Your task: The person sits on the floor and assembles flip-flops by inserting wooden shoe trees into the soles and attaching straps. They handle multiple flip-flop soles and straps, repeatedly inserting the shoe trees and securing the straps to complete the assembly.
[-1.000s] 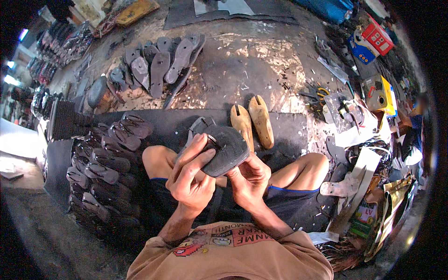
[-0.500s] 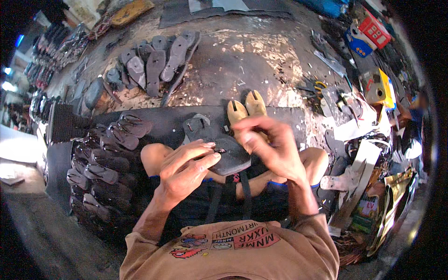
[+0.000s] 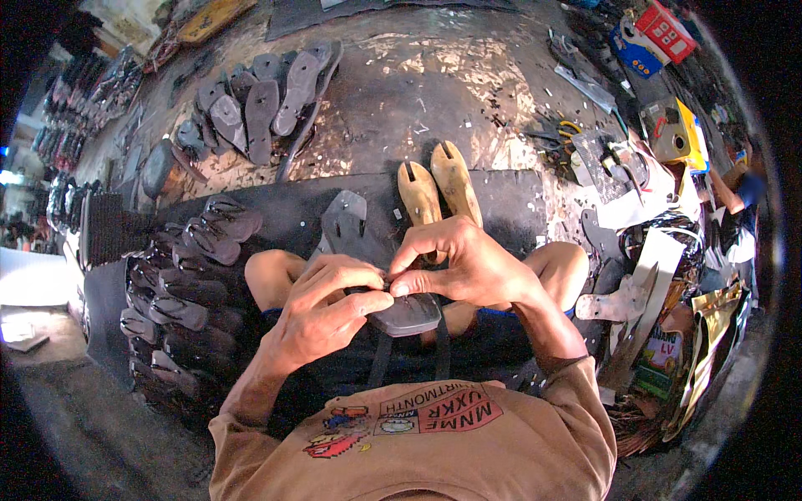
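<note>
Over my lap, my left hand [image 3: 330, 301] is closed on a black sandal sole [image 3: 409, 317], its fingers curled across the top. From the other side my right hand [image 3: 468, 265] bends in, thumb and forefinger pinched against the sole's upper face beside the left fingertips. A small dark piece shows where the fingertips meet, too hidden to name. Just beyond lies another dark grey sole [image 3: 344, 219], partly covered by my hands. Two wooden shoe lasts [image 3: 420, 196] stand side by side behind my right hand.
Finished black flip-flops [image 3: 180, 309] are piled at my left. Several loose soles [image 3: 263, 117] lie fanned out ahead. To the right are yellow-handled scissors [image 3: 570, 129], a yellow box [image 3: 687, 142], pale strips [image 3: 652, 284] and a green packet [image 3: 658, 363]. Another person [image 3: 735, 188] sits at far right.
My right hand has come in from above the sole to pinch beside my left fingertips. The held sole has tilted and shifted slightly toward me, and the view has moved a little.
</note>
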{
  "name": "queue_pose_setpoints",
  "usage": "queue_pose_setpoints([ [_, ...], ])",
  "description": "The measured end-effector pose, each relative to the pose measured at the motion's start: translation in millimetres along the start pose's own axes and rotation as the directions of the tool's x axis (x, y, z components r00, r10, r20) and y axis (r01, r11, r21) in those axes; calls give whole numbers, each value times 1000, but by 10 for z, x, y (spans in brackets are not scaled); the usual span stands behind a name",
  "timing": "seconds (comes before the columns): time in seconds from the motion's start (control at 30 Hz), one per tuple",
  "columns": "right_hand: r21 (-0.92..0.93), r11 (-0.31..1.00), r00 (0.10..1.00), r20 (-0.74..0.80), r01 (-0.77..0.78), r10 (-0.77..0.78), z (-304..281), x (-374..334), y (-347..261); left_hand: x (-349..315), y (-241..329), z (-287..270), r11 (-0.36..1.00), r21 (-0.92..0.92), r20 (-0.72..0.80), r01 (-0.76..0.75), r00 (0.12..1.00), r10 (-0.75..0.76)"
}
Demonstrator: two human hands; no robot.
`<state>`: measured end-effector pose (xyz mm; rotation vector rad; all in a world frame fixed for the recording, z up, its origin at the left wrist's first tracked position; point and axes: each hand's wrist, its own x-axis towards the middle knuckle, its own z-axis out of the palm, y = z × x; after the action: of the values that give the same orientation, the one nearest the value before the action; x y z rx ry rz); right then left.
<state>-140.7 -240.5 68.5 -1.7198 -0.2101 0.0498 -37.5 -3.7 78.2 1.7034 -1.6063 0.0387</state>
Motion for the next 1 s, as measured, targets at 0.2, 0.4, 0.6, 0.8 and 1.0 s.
queue_pose_setpoints([
  [0.2, -164, 986, 985, -159, 43, -69, 178, -99, 15, -93, 11, 24, 998, 34, -18, 44, 999, -43],
  [0.4, 161, 987, 944, -324, -11, 63, 403, -132, 219, -154, 51, 94, 996, 85, -34, 11, 999, -8],
  [0.6, 767, 534, 807, -37, -356, 590, 612, -174, 552, -281, -74, 237, 994, 71, 47, -80, 996, 76],
  [0.8, -272, 855, 563, -826, -440, 27, 304, -64, 2148, -147, -793, 234, 431, -755, -322, 494, 294, -900],
  [1.0, -512, 547, 408, -859, -662, -310, 80, -35, 1754, -493, -1239, 72, 17, -996, 23, 88, 426, -904],
])
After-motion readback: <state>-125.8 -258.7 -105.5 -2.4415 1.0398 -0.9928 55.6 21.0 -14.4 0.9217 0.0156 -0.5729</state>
